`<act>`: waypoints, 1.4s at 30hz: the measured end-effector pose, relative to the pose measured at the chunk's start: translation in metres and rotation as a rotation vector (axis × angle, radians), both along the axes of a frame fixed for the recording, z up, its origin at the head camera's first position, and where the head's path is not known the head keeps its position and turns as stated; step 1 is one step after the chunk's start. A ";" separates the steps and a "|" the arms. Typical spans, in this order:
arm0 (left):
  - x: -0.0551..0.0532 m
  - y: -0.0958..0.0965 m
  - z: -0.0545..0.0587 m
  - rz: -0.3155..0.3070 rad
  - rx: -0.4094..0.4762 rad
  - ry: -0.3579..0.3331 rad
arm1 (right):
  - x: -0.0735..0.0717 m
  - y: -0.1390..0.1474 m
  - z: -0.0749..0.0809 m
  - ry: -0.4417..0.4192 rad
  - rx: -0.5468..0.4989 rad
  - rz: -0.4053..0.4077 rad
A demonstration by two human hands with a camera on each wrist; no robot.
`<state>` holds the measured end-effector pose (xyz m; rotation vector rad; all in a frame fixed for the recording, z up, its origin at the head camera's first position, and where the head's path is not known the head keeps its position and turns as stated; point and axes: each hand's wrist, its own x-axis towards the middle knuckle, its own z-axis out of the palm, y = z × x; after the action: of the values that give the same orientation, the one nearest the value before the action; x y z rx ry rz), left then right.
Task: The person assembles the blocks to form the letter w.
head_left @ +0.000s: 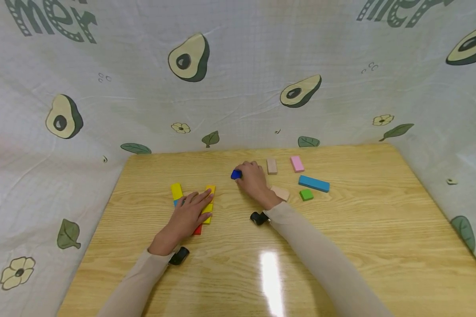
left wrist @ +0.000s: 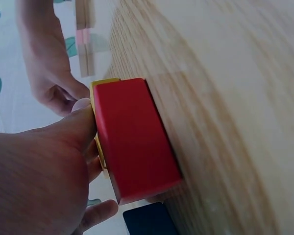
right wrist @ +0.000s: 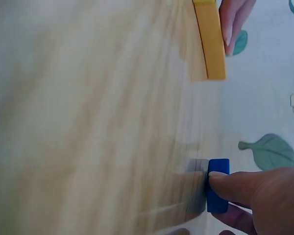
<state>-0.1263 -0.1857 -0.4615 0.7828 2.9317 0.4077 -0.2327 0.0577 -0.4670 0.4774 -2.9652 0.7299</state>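
Observation:
Between thumb and fingers, my right hand pinches a small dark blue block. The right wrist view shows the thumb against the side of that blue block, close over the tabletop. My left hand lies spread over a group of coloured blocks at the left. From under it show a yellow block, part of a light blue one, an orange one, another yellow one and a red block. In the left wrist view, the red block stands beside the thumb; the palm hides the group's middle.
Right of my right hand lie a beige block, a pink block, a long blue block and a green block. A pale block is partly behind the right wrist. A patterned cloth borders the wooden table.

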 end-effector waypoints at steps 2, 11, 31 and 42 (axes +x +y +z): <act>0.000 0.000 -0.001 0.000 -0.002 -0.002 | 0.003 -0.003 0.000 0.002 0.003 0.023; 0.000 0.000 -0.001 0.000 0.000 0.007 | 0.017 -0.017 0.004 0.039 0.012 0.123; -0.001 -0.001 -0.004 -0.009 0.018 0.023 | 0.018 -0.033 -0.002 0.042 0.029 0.164; -0.001 -0.001 -0.004 -0.012 0.016 0.023 | 0.018 -0.036 -0.003 0.041 0.024 0.165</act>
<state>-0.1272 -0.1866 -0.4657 0.8124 2.9471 0.4241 -0.2148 0.0221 -0.4699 0.7366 -2.9257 0.6886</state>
